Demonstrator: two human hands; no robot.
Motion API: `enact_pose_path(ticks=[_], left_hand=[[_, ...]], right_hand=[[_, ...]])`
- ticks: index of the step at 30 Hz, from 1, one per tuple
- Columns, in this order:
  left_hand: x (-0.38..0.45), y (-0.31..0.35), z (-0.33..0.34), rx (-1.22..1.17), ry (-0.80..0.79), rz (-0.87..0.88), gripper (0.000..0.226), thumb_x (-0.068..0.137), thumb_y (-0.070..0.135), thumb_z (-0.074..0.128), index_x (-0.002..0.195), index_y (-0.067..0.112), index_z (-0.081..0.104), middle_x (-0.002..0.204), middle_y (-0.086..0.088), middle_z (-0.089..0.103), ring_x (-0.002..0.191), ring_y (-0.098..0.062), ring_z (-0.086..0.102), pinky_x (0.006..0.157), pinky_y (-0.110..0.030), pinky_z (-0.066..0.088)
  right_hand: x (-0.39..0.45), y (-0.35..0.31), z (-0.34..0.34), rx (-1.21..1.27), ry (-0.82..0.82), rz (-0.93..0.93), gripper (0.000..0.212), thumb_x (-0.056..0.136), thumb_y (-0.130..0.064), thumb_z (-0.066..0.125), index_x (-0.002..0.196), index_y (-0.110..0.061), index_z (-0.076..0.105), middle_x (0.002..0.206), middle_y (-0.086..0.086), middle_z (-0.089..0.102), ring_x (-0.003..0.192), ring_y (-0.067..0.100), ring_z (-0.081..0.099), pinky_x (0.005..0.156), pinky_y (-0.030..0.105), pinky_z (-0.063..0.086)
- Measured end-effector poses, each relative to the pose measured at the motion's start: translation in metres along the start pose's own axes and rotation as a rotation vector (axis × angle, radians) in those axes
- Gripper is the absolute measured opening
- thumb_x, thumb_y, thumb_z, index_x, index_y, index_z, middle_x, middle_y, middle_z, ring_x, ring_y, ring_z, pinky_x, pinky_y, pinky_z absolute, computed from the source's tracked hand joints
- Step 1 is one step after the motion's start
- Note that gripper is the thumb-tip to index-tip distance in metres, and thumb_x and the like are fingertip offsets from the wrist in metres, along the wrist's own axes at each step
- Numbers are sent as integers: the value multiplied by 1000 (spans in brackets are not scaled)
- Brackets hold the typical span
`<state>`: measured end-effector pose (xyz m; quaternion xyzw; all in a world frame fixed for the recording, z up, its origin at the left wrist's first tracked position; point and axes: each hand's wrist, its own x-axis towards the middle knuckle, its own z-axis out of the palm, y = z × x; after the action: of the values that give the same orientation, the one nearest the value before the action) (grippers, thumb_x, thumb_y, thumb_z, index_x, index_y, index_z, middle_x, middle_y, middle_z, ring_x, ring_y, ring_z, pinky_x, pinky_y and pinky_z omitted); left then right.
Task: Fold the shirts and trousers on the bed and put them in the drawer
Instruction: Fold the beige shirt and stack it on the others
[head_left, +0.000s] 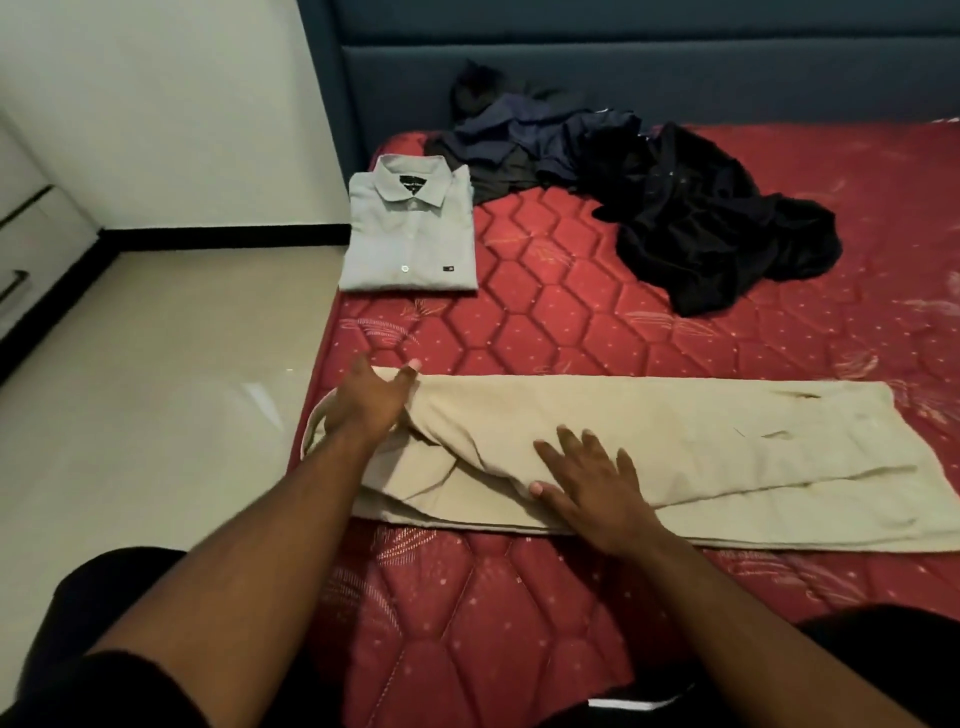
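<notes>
Two hands work on a pair of beige trousers (649, 441) spread across the lower middle of the frame on a red quilted bed (545, 322). Their long axis runs left to right, one end by the bed's left edge and the other cut off by the right border, so which end is the waist cannot be told for certain. The left end is bunched and partly hidden under the left hand (366, 402), whose grip closes on the cloth there, thumb up and fingers curled into the fold. The right hand (592, 480) lies flat on the middle of the trousers, fingers spread and straight, pressing the cloth down and gripping nothing.

At upper centre-left, a folded light grey shirt (410, 234) lies near the bed's left edge, collar pointing toward the top of the frame. A small dark label sits inside the collar and another small dark tag near the lower hem; the writing on both is too small to read.

Behind and to the right of it, a heap of dark clothes (649, 197) sprawls against the blue headboard (623, 78); the separate garments in it are hard to make out.

At the far left edge, white drawers (21, 249) with dark handles are only partly in view.
</notes>
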<state>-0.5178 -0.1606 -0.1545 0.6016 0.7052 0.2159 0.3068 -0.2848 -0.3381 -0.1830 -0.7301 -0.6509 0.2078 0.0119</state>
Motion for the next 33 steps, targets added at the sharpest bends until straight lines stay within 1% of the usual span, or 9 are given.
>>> enact_pose_path(ticks=[4, 8, 11, 14, 17, 20, 25, 30, 33], left_hand=[[12, 1, 0, -219, 122, 2, 74, 75, 41, 78, 139, 27, 44, 128, -9, 54, 107, -32, 61, 92, -43, 53], [27, -10, 11, -484, 260, -303, 54, 68, 18, 75, 117, 33, 59, 121, -1, 57, 95, -27, 62, 89, -36, 54], [39, -10, 12, -741, 320, -277, 38, 75, -7, 59, 98, 21, 69, 100, 1, 68, 92, -22, 66, 80, -24, 51], [48, -17, 10, -726, 357, -194, 35, 74, -9, 60, 92, 19, 70, 94, -3, 72, 85, -21, 68, 80, -30, 57], [57, -27, 10, -588, 213, -289, 35, 72, 1, 57, 97, 23, 66, 96, -11, 72, 65, -27, 66, 62, -38, 58], [71, -25, -10, -170, 73, -63, 45, 72, 18, 67, 116, 22, 66, 109, -5, 69, 87, -30, 68, 80, -41, 58], [102, -5, -40, 442, -201, 182, 27, 71, 33, 80, 96, 27, 72, 99, 2, 68, 93, -23, 64, 86, -36, 53], [114, -7, -48, -47, -510, 106, 19, 79, 3, 75, 78, 14, 60, 74, -5, 59, 67, -15, 53, 60, -26, 43], [124, -16, -50, -340, -569, -62, 23, 78, -1, 76, 90, 13, 62, 87, -15, 63, 81, -26, 57, 78, -40, 51]], right_hand=[[5, -3, 15, 23, -48, -1, 105, 54, -92, -14, 149, -48, -7, 160, -9, -19, 147, 20, -21, 112, 57, -14], [19, -12, 4, 81, -9, 14, 95, 65, -91, -6, 149, -48, -2, 161, -11, -14, 148, 19, -16, 111, 59, -12], [43, -16, -9, 103, 9, 18, 83, 79, -85, 7, 151, -45, 3, 162, -10, -9, 149, 20, -11, 112, 59, -8], [60, -16, -12, 95, 31, 27, 70, 89, -72, 16, 151, -44, 3, 162, -9, -9, 149, 21, -11, 113, 59, -7], [67, -13, -5, 58, -15, 41, 68, 90, -71, 17, 151, -46, 2, 162, -9, -11, 148, 21, -13, 113, 59, -8], [70, -14, -6, 118, 84, 57, 64, 93, -70, 14, 151, -43, 10, 162, -9, -2, 149, 19, -1, 114, 55, 3], [98, -22, -25, 95, 345, 145, 41, 98, -30, 41, 138, -28, 44, 141, 1, 47, 121, 30, 45, 96, 45, 34], [124, -24, -31, 232, 375, 154, 23, 90, -19, 57, 110, -11, 63, 106, 11, 50, 98, 35, 56, 84, 37, 43], [126, -23, -29, 281, 450, 128, 13, 88, -16, 62, 99, -9, 64, 95, 4, 46, 88, 31, 55, 74, 32, 39]])
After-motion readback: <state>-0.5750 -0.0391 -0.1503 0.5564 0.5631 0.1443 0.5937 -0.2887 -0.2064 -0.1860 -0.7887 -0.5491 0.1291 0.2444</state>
